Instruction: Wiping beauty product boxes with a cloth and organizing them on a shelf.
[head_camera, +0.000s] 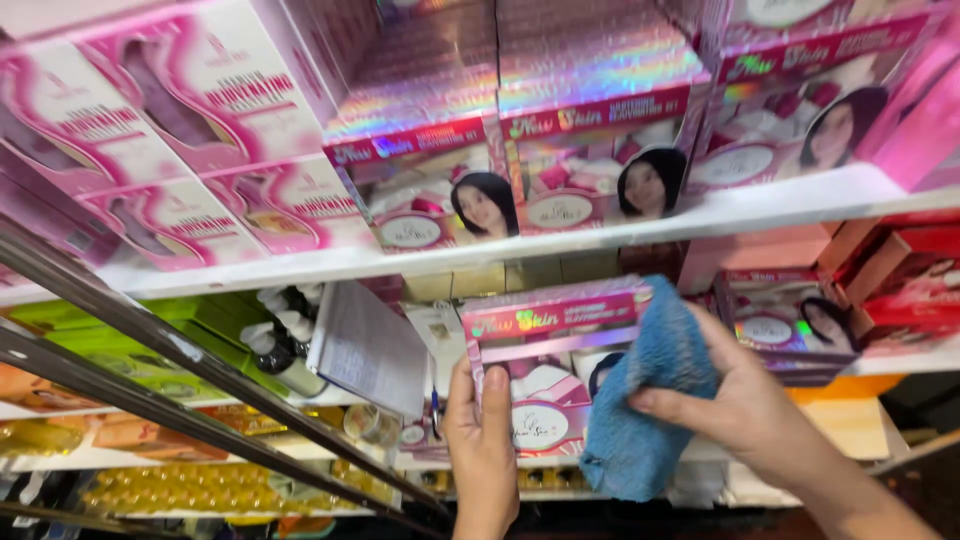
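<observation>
My left hand (482, 440) grips the left side of a pink holographic boxed kit (548, 345), held up in front of the lower shelf. Over the box's right side, my right hand (735, 400) presses a blue fluffy cloth (650, 395). The cloth hangs down past the box's bottom edge and hides part of its front.
A white shelf board (600, 235) above carries more pink holographic boxes (590, 150) and pink-white cartons (190, 130). Another such box (790, 325) and red boxes (915, 280) stand at right. Green packs (170, 345), white pump bottles (285, 345) and a metal rail (150, 335) are at left.
</observation>
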